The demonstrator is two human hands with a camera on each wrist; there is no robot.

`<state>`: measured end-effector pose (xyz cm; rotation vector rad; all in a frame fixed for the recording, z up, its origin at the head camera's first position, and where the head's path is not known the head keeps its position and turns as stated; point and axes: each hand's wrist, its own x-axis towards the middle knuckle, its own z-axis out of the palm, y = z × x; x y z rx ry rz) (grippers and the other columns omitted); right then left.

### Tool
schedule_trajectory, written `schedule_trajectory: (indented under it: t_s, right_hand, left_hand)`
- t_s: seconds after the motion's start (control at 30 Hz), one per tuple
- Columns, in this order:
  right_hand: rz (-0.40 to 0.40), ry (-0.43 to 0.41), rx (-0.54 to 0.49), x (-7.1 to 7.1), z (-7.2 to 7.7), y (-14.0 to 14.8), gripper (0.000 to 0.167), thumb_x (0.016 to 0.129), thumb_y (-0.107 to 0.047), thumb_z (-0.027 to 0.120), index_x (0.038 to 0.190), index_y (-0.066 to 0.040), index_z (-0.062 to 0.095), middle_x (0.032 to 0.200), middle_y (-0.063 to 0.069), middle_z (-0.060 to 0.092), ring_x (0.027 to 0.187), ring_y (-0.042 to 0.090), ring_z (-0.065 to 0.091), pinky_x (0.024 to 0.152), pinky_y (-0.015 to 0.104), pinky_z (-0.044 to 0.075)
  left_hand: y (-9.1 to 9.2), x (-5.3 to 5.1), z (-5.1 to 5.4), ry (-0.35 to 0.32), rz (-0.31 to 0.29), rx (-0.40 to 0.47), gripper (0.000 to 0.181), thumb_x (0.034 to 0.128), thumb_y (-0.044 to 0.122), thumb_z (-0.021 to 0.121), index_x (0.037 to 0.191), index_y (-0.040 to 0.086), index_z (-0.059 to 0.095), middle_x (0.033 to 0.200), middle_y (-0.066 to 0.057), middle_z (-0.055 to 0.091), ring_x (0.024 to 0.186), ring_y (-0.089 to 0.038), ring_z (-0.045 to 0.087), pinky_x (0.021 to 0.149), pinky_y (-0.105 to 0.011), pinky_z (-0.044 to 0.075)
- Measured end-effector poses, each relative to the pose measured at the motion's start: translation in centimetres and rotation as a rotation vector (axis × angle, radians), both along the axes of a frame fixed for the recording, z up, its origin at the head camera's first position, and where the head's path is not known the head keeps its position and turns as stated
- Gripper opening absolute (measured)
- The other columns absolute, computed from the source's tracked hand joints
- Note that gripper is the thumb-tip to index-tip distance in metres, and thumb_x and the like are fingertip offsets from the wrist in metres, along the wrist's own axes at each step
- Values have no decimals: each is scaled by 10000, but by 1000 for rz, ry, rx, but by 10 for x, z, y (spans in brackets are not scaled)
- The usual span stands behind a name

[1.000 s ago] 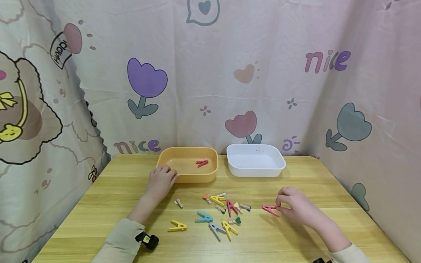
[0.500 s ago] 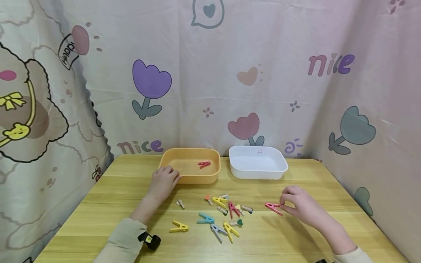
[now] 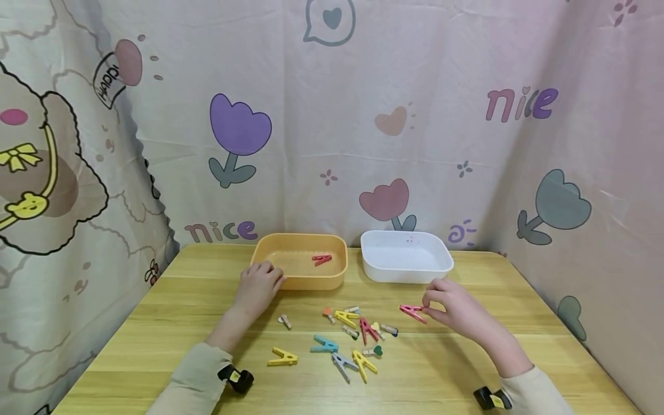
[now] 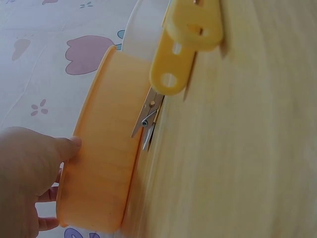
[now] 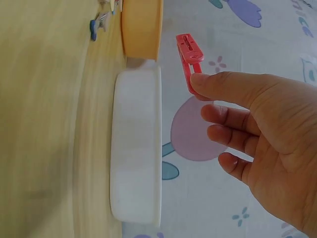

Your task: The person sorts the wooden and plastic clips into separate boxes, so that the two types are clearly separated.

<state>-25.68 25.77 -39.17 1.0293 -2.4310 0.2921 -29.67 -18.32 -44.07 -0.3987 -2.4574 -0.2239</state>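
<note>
My right hand (image 3: pixel 459 311) pinches a pink-red plastic clothespin (image 3: pixel 412 313) between thumb and index finger, the other fingers loosely bent, as the right wrist view shows. It holds the clothespin above the table, in front of the white tub (image 3: pixel 407 274). On the front left rim of the orange tub (image 3: pixel 316 283), my left hand (image 3: pixel 257 291) keeps its grip, thumb outside and fingers over the edge in the left wrist view. One red clothespin (image 3: pixel 322 260) lies inside that tub. Another red clothespin (image 3: pixel 369 331) rests among the pegs on the table.
Scattered mid-table are yellow clothespins (image 3: pixel 282 357), a blue clothespin (image 3: pixel 324 344), a grey-blue clothespin (image 3: pixel 343 366) and several small wooden pegs, such as a green-heart peg (image 3: pixel 373 351). A printed curtain (image 3: pixel 311 127) hangs behind the wooden table (image 3: pixel 166 323).
My right hand first shifts slightly right, then moves left and away from me with the pink-red clothespin, nearer the white tub. My left hand stays on the orange tub's rim.
</note>
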Motion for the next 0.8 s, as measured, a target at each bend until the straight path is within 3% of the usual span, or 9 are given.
schedule_trajectory:
  t_s: [0.27,0.53,0.8]
  right_hand:
    - [-17,-78,16,-14,6,-21,196,752,-157,832,808,-233,661,879,-99,588,839,79,519,726,283,487]
    - [47,-71,-31,-31,7,-45,162,757,-140,823,798,-208,682,867,-69,610,830,99,529,728,294,480]
    - [69,-129,-53,-48,9,-66,115,794,-136,793,824,-187,694,872,-46,617,854,124,547,764,313,484]
  left_hand:
    - [0,1,0,-16,4,9,103,895,243,699,916,142,705,845,-41,557,792,-258,501,717,-462,446]
    - [0,2,0,-9,9,3,99,892,243,703,907,145,703,841,-41,558,787,-260,510,702,-456,447]
    - [0,1,1,-3,5,1,100,890,239,704,905,141,707,838,-43,562,777,-257,512,696,-453,455]
